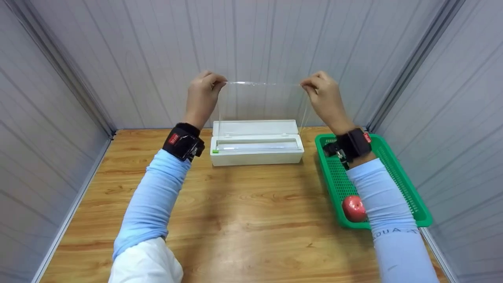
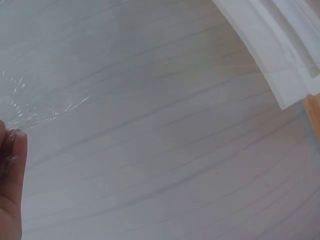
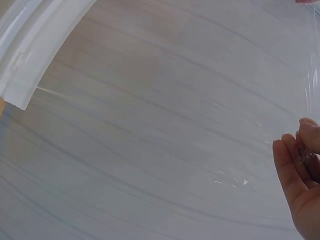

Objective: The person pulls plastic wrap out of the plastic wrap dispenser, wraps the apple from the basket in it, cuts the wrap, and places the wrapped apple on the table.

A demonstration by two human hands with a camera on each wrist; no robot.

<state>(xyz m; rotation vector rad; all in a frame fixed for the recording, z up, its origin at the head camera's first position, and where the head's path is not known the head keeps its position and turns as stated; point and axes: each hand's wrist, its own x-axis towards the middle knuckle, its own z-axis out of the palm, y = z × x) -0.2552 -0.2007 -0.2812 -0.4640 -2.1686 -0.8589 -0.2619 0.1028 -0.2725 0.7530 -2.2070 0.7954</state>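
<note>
A clear plastic film (image 1: 259, 83) is stretched between both raised hands and hangs down to an open white box (image 1: 257, 158) at the back of the table. The left hand (image 1: 203, 92) pinches its upper left corner between thumb and fingers; in the left wrist view that hand (image 2: 12, 180) is at the left edge, with wrinkled film at the fingertips. The right hand (image 1: 324, 94) pinches the upper right corner; the right wrist view has this hand (image 3: 302, 175) at the right edge. Inside the box lies a roll (image 1: 257, 146), and its lid (image 1: 255, 127) leans back.
A green basket (image 1: 328, 184) stands on the right of the wooden table (image 1: 251, 212), under the right forearm. A red round fruit (image 1: 354, 208) lies in its near end. Grey panel walls (image 1: 157, 59) enclose the back and both sides.
</note>
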